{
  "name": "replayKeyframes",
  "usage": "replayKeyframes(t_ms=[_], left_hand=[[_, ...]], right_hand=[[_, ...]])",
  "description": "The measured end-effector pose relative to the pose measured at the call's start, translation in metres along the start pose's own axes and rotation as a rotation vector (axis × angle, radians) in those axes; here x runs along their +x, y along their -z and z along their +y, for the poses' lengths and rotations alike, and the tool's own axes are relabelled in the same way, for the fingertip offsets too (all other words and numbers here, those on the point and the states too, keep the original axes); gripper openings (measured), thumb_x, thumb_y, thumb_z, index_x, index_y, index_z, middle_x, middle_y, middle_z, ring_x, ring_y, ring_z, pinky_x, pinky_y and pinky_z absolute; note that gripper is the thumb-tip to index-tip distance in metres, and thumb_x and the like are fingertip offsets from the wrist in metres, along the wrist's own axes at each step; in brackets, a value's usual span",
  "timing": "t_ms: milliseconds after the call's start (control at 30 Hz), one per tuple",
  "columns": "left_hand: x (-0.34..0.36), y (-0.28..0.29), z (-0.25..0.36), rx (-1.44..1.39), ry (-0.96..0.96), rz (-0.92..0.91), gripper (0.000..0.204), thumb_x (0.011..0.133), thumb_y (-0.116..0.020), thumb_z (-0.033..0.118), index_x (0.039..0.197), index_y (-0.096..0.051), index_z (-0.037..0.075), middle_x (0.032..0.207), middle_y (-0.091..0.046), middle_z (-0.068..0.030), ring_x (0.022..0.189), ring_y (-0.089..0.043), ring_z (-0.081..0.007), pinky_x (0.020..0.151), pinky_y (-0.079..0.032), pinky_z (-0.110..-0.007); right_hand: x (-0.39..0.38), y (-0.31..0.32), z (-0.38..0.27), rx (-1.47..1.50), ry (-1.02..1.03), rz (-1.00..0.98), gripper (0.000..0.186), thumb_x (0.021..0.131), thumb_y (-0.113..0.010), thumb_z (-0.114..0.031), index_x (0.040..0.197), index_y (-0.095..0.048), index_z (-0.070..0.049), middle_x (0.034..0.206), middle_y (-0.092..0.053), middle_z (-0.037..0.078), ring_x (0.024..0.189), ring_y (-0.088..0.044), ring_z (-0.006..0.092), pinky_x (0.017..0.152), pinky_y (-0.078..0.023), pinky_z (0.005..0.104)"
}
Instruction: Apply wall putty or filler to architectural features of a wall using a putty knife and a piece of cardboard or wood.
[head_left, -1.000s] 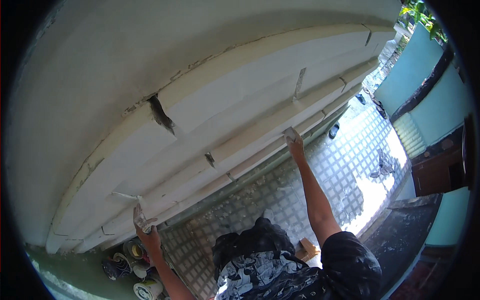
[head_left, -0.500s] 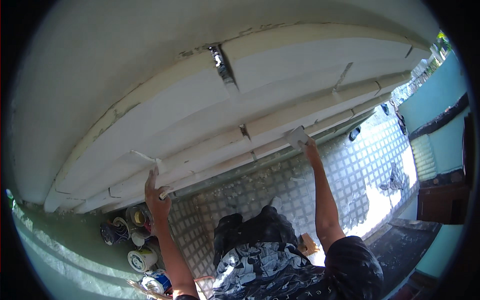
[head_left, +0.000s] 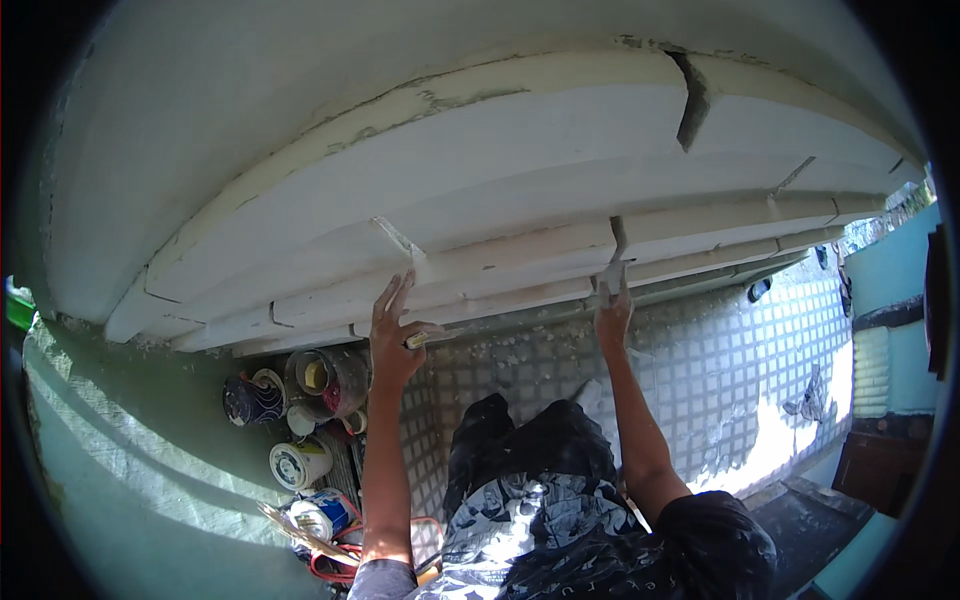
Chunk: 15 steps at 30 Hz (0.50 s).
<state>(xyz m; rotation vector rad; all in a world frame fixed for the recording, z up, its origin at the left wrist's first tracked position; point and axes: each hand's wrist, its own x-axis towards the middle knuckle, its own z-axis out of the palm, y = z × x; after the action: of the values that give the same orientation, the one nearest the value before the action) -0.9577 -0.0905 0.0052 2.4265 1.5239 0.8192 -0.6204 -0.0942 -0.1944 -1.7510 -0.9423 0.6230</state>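
Note:
In front of me runs a long pale, stepped moulding (head_left: 520,255), with cracks and gaps across its ledges. My left hand (head_left: 393,335) reaches up to it, index and middle fingers stretched to the ledge just below a whitish filled crack (head_left: 398,236). Its thumb and lower fingers are closed on what looks like a putty knife (head_left: 420,338), pointing right; most of the handle is hidden in the palm. My right hand (head_left: 613,320) grips a flat grey scraper (head_left: 612,277) against the lower ledges, under a dark gap (head_left: 618,236).
Below left stand a paint bucket (head_left: 330,385), a dark patterned can (head_left: 250,398) and a white tub (head_left: 300,465). Red cord (head_left: 335,572) lies near a blue-white container (head_left: 318,515). The tiled floor (head_left: 720,350) stretches right, with a dark cloth (head_left: 808,395) on it.
The view has shifted left along the moulding. My right hand has moved closer to my left, its scraper now turned more edge-on under the gap. My left hand stays by the filled crack.

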Motion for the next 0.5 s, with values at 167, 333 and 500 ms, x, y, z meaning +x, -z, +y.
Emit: replayKeyframes(t_ms=[167, 333, 500], left_hand=[[-0.001, -0.004, -0.003, -0.006, -0.013, -0.010, 0.040, 0.048, -0.059, -0.006, 0.073, -0.074, 0.021, 0.143, -0.040, -0.0021, 0.132, -0.034, -0.0285, 0.098, -0.043, -0.037], [-0.005, -0.008, -0.004, -0.001, -0.021, 0.018, 0.036, 0.047, -0.067, -0.002, 0.072, -0.074, 0.024, 0.144, -0.039, 0.0000, 0.132, -0.035, -0.0255, 0.099, -0.042, -0.034], [-0.005, -0.003, -0.006, 0.065, -0.040, 0.018, 0.034, 0.049, -0.072, 0.000, 0.072, -0.074, 0.025, 0.144, -0.038, -0.0007, 0.132, -0.034, -0.0257, 0.097, -0.045, -0.034]], right_hand=[[-0.040, -0.045, -0.070, -0.066, 0.380, 0.230, 0.043, 0.089, -0.047, -0.004, 0.131, -0.046, 0.000, 0.125, -0.051, 0.027, 0.120, -0.045, 0.0425, 0.098, -0.040, 0.0430], [-0.091, -0.077, -0.085, -0.197, 0.550, -0.116, 0.062, 0.070, -0.051, 0.010, 0.131, -0.048, -0.003, 0.139, -0.038, 0.024, 0.126, -0.038, 0.0436, 0.103, -0.036, 0.0454], [-0.108, -0.128, -0.098, -0.205, 0.745, -0.196, 0.056, 0.076, -0.051, 0.000, 0.130, -0.052, -0.014, 0.141, -0.037, 0.018, 0.129, -0.034, 0.0434, 0.105, -0.033, 0.0494]])
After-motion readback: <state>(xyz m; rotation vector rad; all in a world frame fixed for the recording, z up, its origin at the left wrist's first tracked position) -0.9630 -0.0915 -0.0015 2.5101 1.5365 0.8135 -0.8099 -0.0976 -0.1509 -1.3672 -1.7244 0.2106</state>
